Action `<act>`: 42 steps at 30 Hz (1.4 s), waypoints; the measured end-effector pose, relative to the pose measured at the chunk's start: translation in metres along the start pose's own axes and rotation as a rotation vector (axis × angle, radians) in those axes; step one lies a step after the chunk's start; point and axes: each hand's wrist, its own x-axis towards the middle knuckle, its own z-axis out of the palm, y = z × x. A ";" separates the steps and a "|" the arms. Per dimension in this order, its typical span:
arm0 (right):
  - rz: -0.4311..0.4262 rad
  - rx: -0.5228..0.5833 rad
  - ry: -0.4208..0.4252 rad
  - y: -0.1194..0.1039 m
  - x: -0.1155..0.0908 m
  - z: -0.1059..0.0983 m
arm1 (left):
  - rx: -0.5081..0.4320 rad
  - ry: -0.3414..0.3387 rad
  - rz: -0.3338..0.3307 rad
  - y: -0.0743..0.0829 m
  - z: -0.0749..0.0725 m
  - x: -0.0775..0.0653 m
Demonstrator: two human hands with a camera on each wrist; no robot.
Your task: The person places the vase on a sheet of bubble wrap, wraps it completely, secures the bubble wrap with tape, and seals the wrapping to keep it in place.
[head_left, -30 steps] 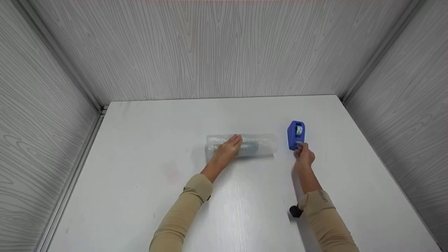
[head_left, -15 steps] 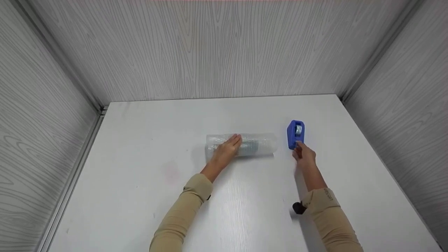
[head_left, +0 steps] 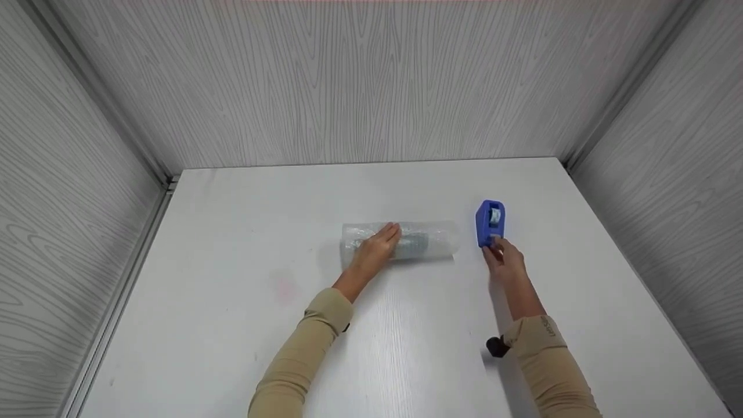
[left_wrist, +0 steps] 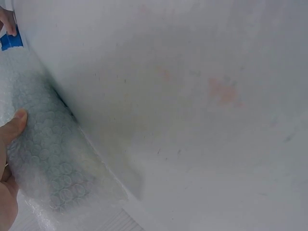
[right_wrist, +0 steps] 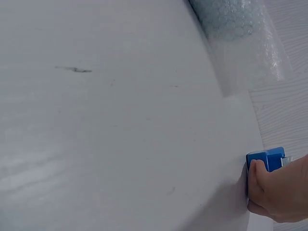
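A bubble-wrap roll (head_left: 438,239) lies crosswise on the white table, with something bluish-green showing through its layers. My left hand (head_left: 374,255) rests across the roll's left half, fingers fairly straight over the top. In the left wrist view its thumb (left_wrist: 17,125) presses along the wrap; the other fingertips are hidden there. Right of the roll stands a blue tape dispenser (head_left: 489,220) with a roll of clear tape (head_left: 494,216) in it. My right hand (head_left: 506,260) holds the dispenser's near end between thumb and fingers. Whether it pinches the tape end is too small to see.
The white table (head_left: 244,244) runs back to a grey wood-grain panel (head_left: 360,81), with further panels at left and right. A small black object (head_left: 497,346) sits at the right cuff. Faint pink stains (left_wrist: 224,91) mark the tabletop.
My right hand drew back slightly from the dispenser's front, and now its thumb and fingers have spread onto the near end. The left hand and the bubble-wrap roll have stayed in place.
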 end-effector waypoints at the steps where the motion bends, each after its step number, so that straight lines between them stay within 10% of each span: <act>1: 0.003 0.023 -0.010 0.000 0.000 -0.001 | -0.003 0.001 0.003 0.000 0.001 0.000; 19: 0.015 0.106 -0.035 0.005 -0.003 -0.012 | -0.016 0.004 -0.005 0.001 0.002 0.000; 31: 0.311 0.207 -0.140 0.001 -0.009 -0.035 | -0.006 0.012 -0.001 0.001 0.001 0.001; 36: 0.272 -0.036 -0.199 0.006 -0.017 -0.038 | 0.017 0.013 -0.011 0.000 0.000 0.001; 42: -0.007 -0.360 -0.025 0.006 -0.025 -0.033 | -0.005 -0.011 -0.022 0.001 0.000 0.001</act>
